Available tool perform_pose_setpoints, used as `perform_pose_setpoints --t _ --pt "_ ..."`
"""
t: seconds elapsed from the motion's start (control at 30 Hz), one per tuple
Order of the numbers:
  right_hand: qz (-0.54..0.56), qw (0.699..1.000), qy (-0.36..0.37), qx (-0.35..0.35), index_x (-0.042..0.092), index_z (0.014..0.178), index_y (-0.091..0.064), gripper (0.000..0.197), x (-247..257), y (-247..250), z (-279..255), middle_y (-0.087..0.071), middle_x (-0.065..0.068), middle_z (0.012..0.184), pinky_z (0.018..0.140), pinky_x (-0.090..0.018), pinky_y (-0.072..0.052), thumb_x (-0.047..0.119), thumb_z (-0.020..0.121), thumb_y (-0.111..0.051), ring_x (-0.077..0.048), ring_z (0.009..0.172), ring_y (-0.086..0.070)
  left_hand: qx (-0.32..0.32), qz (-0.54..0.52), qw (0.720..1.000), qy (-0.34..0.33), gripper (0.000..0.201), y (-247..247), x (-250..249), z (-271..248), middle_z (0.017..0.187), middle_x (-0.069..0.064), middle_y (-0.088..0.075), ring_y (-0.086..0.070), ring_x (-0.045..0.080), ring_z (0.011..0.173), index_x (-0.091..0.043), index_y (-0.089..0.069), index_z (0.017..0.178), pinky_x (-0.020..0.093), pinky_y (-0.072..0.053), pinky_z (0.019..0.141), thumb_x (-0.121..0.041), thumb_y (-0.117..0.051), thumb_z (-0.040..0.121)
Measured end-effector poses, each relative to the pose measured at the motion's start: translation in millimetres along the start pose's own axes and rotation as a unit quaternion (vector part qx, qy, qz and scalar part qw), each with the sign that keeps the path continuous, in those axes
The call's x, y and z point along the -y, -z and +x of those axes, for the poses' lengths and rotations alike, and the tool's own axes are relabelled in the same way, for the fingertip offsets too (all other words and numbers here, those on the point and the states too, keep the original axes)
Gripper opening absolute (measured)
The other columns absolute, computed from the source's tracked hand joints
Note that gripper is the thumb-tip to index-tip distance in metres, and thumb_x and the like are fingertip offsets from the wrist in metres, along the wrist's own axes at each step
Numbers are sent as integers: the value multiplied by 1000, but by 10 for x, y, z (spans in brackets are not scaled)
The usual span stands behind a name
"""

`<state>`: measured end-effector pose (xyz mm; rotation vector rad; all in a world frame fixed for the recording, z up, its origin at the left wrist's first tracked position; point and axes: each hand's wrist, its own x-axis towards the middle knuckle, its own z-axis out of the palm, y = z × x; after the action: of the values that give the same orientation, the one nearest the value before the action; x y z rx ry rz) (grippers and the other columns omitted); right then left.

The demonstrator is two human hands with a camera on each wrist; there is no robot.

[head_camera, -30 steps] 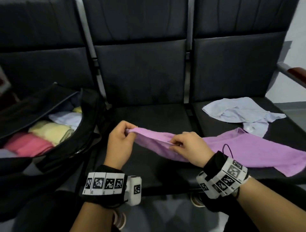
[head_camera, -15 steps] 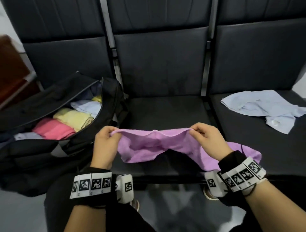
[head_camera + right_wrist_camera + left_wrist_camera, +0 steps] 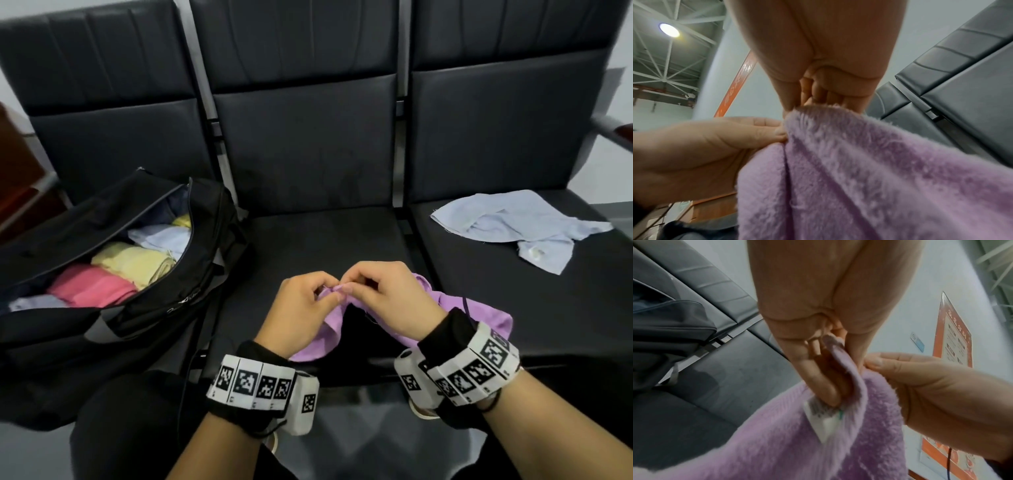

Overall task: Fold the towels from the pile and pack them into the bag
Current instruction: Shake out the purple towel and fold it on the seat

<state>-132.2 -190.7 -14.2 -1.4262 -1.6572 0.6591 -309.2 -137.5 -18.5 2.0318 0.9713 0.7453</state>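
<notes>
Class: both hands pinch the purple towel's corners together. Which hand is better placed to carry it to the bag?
Left, probably. The left hand already pinches the purple towel and is nearer the open bag; the right hand would reach across.

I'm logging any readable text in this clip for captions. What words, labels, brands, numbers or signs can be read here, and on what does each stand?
None can be read.
White tag on the purple towel: barcode-like print, blurred.
Orange-framed poster on the wall: rows of characters, too small and blurred.
Orange banner: pale characters, blurred.
Black bag: pale print near the zip, too small.
Left wristband and right wristband: black-and-white square marker codes, no words.
</notes>
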Motion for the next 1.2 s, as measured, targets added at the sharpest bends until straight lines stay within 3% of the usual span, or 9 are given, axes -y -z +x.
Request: perform_pose_setpoints --t 0.1,0.27,0.5,0.7,0.9,0.97,1.03,1.13,1.2 --pt "-20 1000 2 0 16 87 -73 3 -53 63 -59 -69 8 74 68 -19 -48 17 89 -71 -5 70 -62 -82 10 997 -14 13 -6 22 3 78 -12 -70 -65 6 78 -22 -71 80 21 -50 72 -13 -69 88" --pt "-125 991 21 45 13 91 -77 7 -275 222 -232 -73 5 85 79 -26 -49 17 89 -71 -8 80 -65 -248 -43 967 37 31 254 201 76 75 -16 -70 -62 -1 72 -29 -67 77 16 -48 71 0 -63 86" --pt "-175 984 -14 31 16 89 -76 6 -576 387 -311 -68 7 82 78 -36 -52 19 89 -71 -11 79 -64 -412 -103 903 62 19 783 447 57 71 -15 -64 -57 -3 66 -34 -68 76 16 -49 68 -17 -62 83" --pt "-179 981 -65 -35 16 85 -71 6 -651 490 -250 -68 6 83 76 -32 -49 16 90 -68 -13 81 -63 -469 -80 878 54 10 1013 499 56 79 -7 -65 -59 11 77 -20 -69 88 31 -51 77 -22 -62 81" --pt "-181 973 -126 -69 20 82 -66 10 -711 598 -267 -65 9 77 70 -32 -48 18 91 -66 -12 75 -60 -519 -78 848 68 18 1258 518 81 78 -14 -63 -56 -4 71 -17 -70 93 27 -52 78 -23 -59 80" --pt "-158 973 -142 -93 24 81 -64 12 -711 626 -269 -65 8 73 67 -28 -48 22 93 -65 -9 71 -60 -517 -65 850 73 16 1253 511 105 80 -6 -65 -58 1 73 -16 -70 93 31 -53 80 -22 -59 82" --pt "-107 979 -128 -121 27 82 -62 14 -633 621 -239 -63 8 69 61 -18 -46 19 93 -64 -7 63 -58 -495 -56 864 77 10 1177 462 141 85 3 -67 -60 11 79 -15 -69 91 37 -54 84 -18 -61 85" --pt "65 987 -69 -130 24 94 -66 18 -313 589 -132 -56 6 61 45 -24 -46 7 94 -61 -13 50 -52 -456 -51 885 73 9 1015 297 220 85 3 -67 -59 11 79 -15 -69 89 37 -54 83 -11 -62 88" --pt "153 980 -19 -125 17 98 -71 21 -59 576 -49 -62 5 66 46 -23 -49 1 95 -58 -11 54 -55 -443 -71 893 49 10 926 108 298 82 -3 -67 -59 6 76 -19 -69 88 31 -53 79 -12 -62 87"
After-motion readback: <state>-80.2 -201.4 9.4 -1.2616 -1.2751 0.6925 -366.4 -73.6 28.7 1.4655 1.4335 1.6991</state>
